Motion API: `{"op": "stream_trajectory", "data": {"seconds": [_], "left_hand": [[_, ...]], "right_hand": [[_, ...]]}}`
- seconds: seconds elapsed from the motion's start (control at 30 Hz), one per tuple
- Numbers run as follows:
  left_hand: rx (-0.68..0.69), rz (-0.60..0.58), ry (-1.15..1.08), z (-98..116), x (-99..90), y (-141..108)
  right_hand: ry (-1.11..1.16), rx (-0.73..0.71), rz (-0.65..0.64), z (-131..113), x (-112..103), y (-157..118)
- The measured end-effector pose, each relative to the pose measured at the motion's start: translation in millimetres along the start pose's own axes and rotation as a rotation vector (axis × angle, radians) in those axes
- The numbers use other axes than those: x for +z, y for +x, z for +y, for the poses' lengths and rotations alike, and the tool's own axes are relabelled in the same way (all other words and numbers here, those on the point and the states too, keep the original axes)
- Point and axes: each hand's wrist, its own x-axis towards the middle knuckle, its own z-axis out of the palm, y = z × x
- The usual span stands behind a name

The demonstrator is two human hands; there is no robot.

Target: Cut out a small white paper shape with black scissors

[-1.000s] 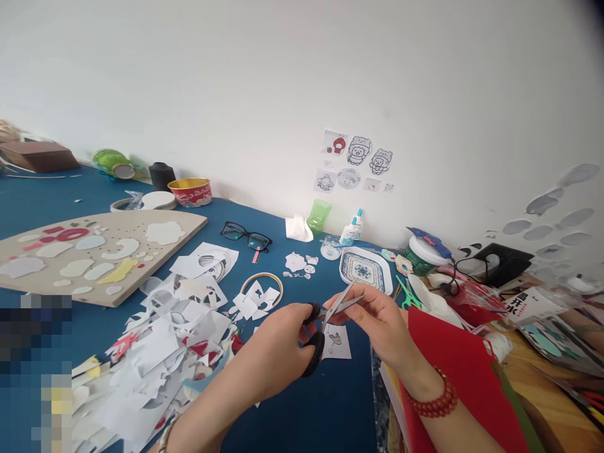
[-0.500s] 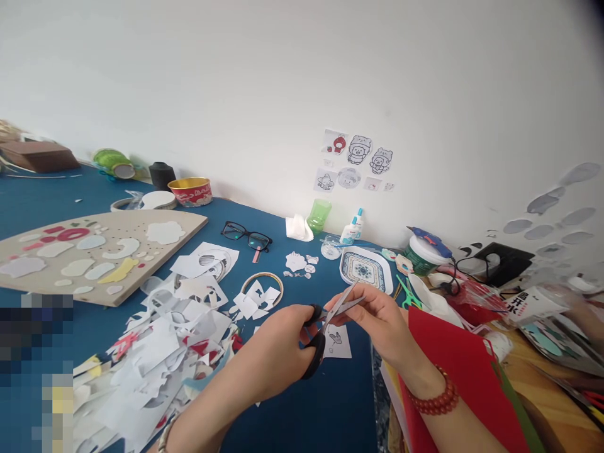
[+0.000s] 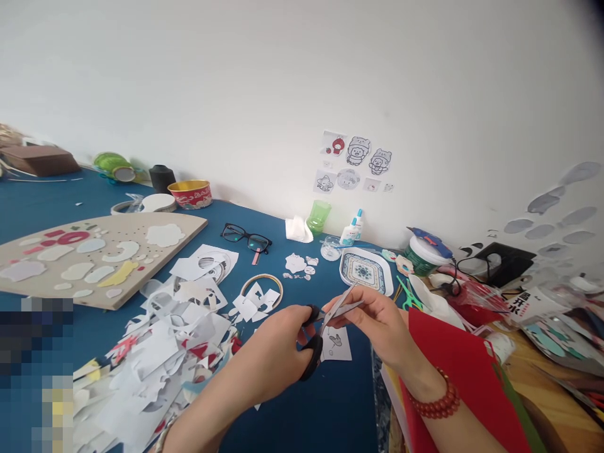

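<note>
Gripping the scissors by their black handles, the left hand has its fingers curled through the loops, and the parted blades reach rightward from it to the right hand. There the thumb and fingers bend toward each other beside the blades; I cannot tell whether they pinch anything, since blades and fingers cover the spot. The likeliest trouble is a nick: fingertips lie so near the blade tips that a squeeze of the left hand, or a small slip of the right, could bring skin between the edges. Anything small gripped there might also be cut askew if either wrist twisted, or drop unnoticed. Just below the blades, between the hands, lies a printed paper, which a lowered handle could drag or crease. Left of the left hand, the heap of scraps might swallow a fallen bit, white on white. Under the right forearm, the red sheet could be pulled along if the arm swung away.
</note>
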Motion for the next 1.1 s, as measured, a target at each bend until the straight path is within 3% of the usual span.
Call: {"op": "stream_trajectory", "data": {"seconds": [0.27, 1.1], "left_hand": [[0.007, -0.001, -0.021, -1.5, 1.0, -0.5], [0.01, 0.009, -0.02, 0.5, -0.5, -0.1]], "right_hand": [[0.004, 0.004, -0.006, -7.5, 2.9, -2.2], [-0.056, -0.007, -0.024, 1.8, -2.8, 0.1]]}}
